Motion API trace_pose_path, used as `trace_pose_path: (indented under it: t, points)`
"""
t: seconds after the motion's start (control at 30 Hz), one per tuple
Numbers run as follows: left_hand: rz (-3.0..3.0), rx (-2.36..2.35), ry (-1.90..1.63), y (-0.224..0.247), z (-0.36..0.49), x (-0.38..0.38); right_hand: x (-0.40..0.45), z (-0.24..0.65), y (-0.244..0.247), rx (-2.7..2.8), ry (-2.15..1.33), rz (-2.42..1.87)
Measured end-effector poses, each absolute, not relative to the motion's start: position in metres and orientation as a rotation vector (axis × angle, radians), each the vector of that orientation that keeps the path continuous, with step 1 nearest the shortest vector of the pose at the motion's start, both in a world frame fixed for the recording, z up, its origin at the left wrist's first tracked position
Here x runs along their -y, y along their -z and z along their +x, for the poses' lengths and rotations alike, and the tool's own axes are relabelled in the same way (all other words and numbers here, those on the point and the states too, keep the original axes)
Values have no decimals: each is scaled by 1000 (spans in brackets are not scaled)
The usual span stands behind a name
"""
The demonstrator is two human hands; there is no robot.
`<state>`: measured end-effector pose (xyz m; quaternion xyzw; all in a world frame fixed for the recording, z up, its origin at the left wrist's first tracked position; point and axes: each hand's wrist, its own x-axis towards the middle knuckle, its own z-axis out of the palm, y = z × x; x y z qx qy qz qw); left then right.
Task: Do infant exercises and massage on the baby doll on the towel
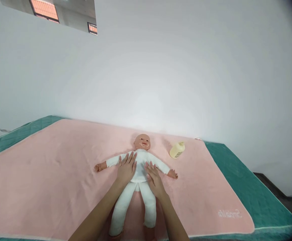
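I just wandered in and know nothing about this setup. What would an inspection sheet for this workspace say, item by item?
Surface: pink mat, slightly creased, over a green covering; pale lettering near one corner.
Job's things: doll in white clothes, lying face up, arms spread.
Clutter: only a pale yellow bottle on the mat, to the right of the doll's head.
Grippers: bare hands; left hand and right hand both open on the doll's torso.
Cables: nothing seen.
Surroundings: white wall behind; barred windows at upper left.
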<state>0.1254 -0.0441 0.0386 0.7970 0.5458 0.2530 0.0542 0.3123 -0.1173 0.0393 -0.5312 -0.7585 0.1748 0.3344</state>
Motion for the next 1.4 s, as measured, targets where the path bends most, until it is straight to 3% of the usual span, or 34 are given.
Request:
trace_pose_path:
  t: [0.27, 0.77, 1.4]
  points:
    - [2405, -1645, -724, -40, 124, 45, 138, 310, -52, 2145, -642, -1114]
    - [2432, -1664, -723, -38, 124, 45, 110, 308, -54, 2176, -699, -1228]
    - [2428, -1693, -671, -38, 123, 47, 73, 300, -25, 1816, -418, -1844]
